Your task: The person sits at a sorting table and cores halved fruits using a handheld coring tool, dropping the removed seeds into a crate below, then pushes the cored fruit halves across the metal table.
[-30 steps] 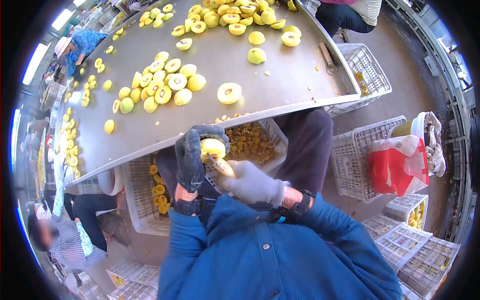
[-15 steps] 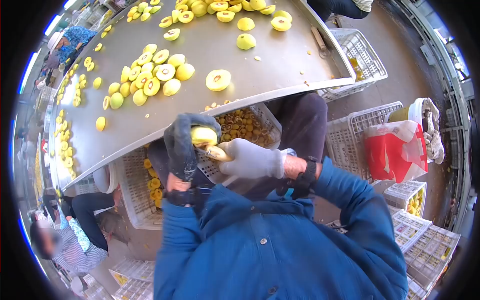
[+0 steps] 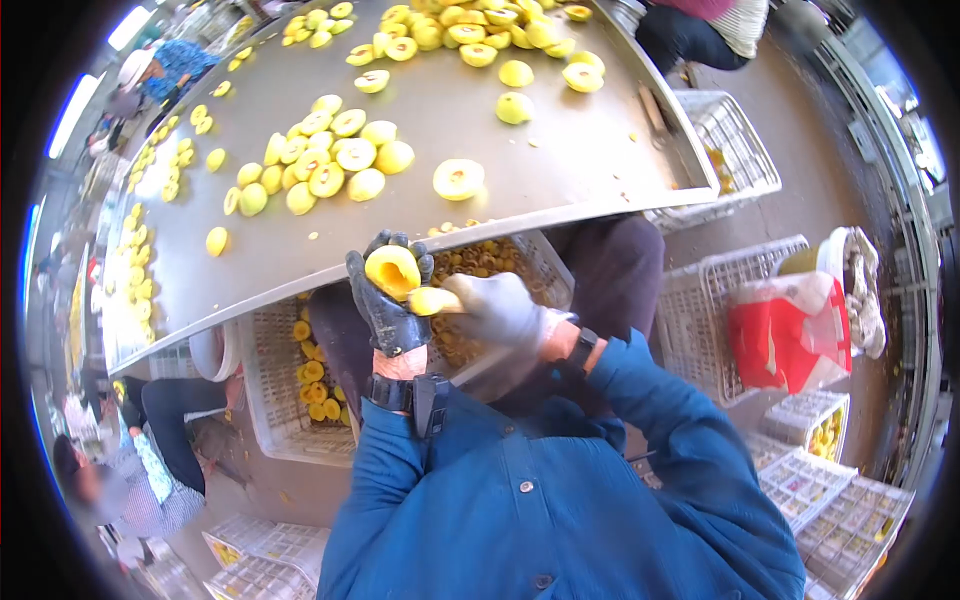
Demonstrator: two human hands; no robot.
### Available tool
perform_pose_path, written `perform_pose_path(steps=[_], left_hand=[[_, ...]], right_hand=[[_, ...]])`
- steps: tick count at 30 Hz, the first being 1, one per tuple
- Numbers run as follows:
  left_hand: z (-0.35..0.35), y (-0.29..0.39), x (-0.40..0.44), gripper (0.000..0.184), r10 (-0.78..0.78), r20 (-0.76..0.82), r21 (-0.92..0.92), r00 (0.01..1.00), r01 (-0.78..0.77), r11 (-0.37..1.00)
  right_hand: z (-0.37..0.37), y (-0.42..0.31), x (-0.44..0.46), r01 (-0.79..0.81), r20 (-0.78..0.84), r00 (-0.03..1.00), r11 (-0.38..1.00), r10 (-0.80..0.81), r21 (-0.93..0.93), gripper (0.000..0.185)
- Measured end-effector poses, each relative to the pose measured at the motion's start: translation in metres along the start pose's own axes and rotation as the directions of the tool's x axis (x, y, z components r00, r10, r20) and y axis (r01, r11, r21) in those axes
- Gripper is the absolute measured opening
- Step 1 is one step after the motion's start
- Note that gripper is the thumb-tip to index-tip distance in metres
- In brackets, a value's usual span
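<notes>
My left hand (image 3: 392, 310), in a dark glove, holds a yellow fruit half (image 3: 392, 272) with its hollowed cut face up. My right hand (image 3: 495, 312), in a pale grey glove and blurred, is closed around a tool's light handle (image 3: 452, 299). A yellow piece (image 3: 430, 301) sits at the tool's end, close beside the fruit half; the blade is hidden. Beneath my hands stands a crate (image 3: 548, 262) of small yellow-brown pieces. Just beyond, on the metal table (image 3: 400, 225), lie a single fruit half (image 3: 458, 179) and a pile of halves (image 3: 325, 160).
A crate with fruit halves (image 3: 275, 400) stands at the left. On the right are an empty-handled tool (image 3: 653, 112) on the table, a crate (image 3: 735, 140), a red bag (image 3: 785, 335) and stacked crates (image 3: 830, 500). Other people sit at left (image 3: 150, 490) and upper right (image 3: 700, 35).
My left hand has opened out beneath the fruit, whose hollowed face now shows. My right hand has drawn back slightly, with a yellow piece at the tool's end. The camera view has shifted.
</notes>
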State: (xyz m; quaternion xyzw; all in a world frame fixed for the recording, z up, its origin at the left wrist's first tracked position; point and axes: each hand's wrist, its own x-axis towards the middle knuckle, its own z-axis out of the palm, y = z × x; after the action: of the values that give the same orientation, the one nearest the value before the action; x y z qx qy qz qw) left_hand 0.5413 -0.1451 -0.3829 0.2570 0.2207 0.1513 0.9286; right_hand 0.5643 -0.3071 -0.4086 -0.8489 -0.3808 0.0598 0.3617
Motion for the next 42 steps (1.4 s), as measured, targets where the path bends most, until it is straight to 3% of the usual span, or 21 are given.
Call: perform_pose_path(steps=[1,3,4,5,6,7,9,10,12,13,18,20,22,26,27,30,31,32,34,38,42], left_hand=[[-0.006,0.005,0.002,0.050,0.049,-0.027,0.032,0.998,-0.048,0.998],[-0.028,0.021,0.002,0.053,0.336,0.063,0.439,0.940,-0.328,0.837],[-0.041,0.035,0.002,0.053,0.362,0.071,0.435,0.929,-0.356,0.827],[-0.054,0.049,0.001,0.053,0.388,0.080,0.432,0.918,-0.383,0.816],[-0.070,0.068,-0.001,0.053,0.311,0.028,0.229,0.950,-0.309,0.923],[-0.081,0.083,-0.005,0.054,0.402,-0.061,0.290,0.914,-0.369,0.883],[-0.137,0.127,0.004,0.054,0.638,-0.099,0.615,0.764,-0.457,0.643],[-0.181,0.153,0.020,0.052,0.755,-0.010,0.813,0.655,-0.435,0.388],[-0.209,0.190,0.029,0.043,0.796,0.184,0.983,0.577,-0.112,-0.146],[-0.235,0.209,0.047,0.037,0.762,0.393,0.913,0.515,-0.118,-0.391],[-0.122,0.200,0.139,0.054,0.422,0.691,0.672,0.587,-0.306,-0.674],[-0.112,0.185,0.200,0.067,0.224,0.669,0.561,0.709,-0.285,-0.777],[-0.091,0.171,0.232,0.078,0.050,0.468,0.590,0.882,-0.270,-0.761],[-0.084,0.169,0.254,0.079,0.018,0.363,0.592,0.932,-0.215,-0.777],[-0.093,0.166,0.253,0.072,0.080,0.578,0.483,0.812,-0.261,-0.836],[-0.074,0.178,0.219,0.059,0.102,0.322,0.925,0.941,-0.290,-0.246],[-0.066,0.174,0.191,0.045,0.007,0.146,0.903,0.989,-0.136,0.407],[-0.064,0.171,0.164,0.042,-0.009,0.177,0.741,0.984,-0.128,0.659],[-0.053,0.142,0.101,0.047,-0.022,0.310,0.622,0.951,-0.185,0.761],[-0.035,0.093,0.039,0.058,0.180,0.339,0.649,0.923,-0.368,0.666],[-0.002,0.066,-0.002,0.059,0.218,0.318,0.614,0.923,-0.376,0.695]], right_hand=[[0.005,0.007,0.000,-0.069,0.060,0.996,0.997,0.071,-0.035,0.017],[0.047,0.067,-0.015,-0.139,0.220,0.958,0.969,0.183,-0.204,0.018],[0.074,0.109,-0.024,-0.123,0.311,0.922,0.934,0.232,-0.335,0.020],[0.058,0.099,-0.022,-0.278,0.204,0.920,0.923,0.336,-0.265,0.024],[0.043,0.088,-0.022,-0.417,0.116,0.891,0.891,0.440,-0.177,0.028],[0.041,0.091,-0.023,-0.372,0.129,0.906,0.904,0.403,-0.212,0.033],[0.044,0.100,-0.026,-0.355,0.182,0.899,0.907,0.398,-0.228,0.038],[0.044,0.102,-0.027,-0.381,0.221,0.878,0.899,0.425,-0.215,0.039],[0.047,0.098,-0.026,-0.414,0.213,0.870,0.894,0.444,-0.173,0.041],[0.049,0.090,-0.027,-0.421,0.167,0.882,0.897,0.440,-0.137,0.040],[0.074,0.086,-0.044,-0.343,0.220,0.912,0.938,0.346,-0.051,0.038],[0.083,0.086,-0.052,-0.339,0.199,0.923,0.941,0.331,0.010,0.037],[0.080,0.076,-0.056,-0.386,0.212,0.895,0.920,0.391,-0.068,0.036],[0.071,0.063,-0.063,-0.402,0.249,0.879,0.913,0.406,-0.068,0.040],[0.069,0.061,-0.062,-0.382,0.244,0.890,0.922,0.385,-0.063,0.039],[0.060,0.054,-0.051,-0.288,0.189,0.940,0.958,0.283,-0.003,0.036],[0.052,0.049,-0.041,-0.238,0.141,0.963,0.970,0.230,0.042,0.034],[0.035,0.031,-0.026,-0.211,0.078,0.976,0.973,0.205,0.093,0.032],[-0.009,-0.019,0.015,-0.166,-0.060,0.982,0.969,0.179,0.182,0.028],[-0.033,-0.067,0.033,-0.048,-0.187,0.979,0.987,0.077,0.155,0.027],[-0.031,-0.079,0.030,0.019,-0.272,0.962,0.999,-0.007,0.040,0.025]])
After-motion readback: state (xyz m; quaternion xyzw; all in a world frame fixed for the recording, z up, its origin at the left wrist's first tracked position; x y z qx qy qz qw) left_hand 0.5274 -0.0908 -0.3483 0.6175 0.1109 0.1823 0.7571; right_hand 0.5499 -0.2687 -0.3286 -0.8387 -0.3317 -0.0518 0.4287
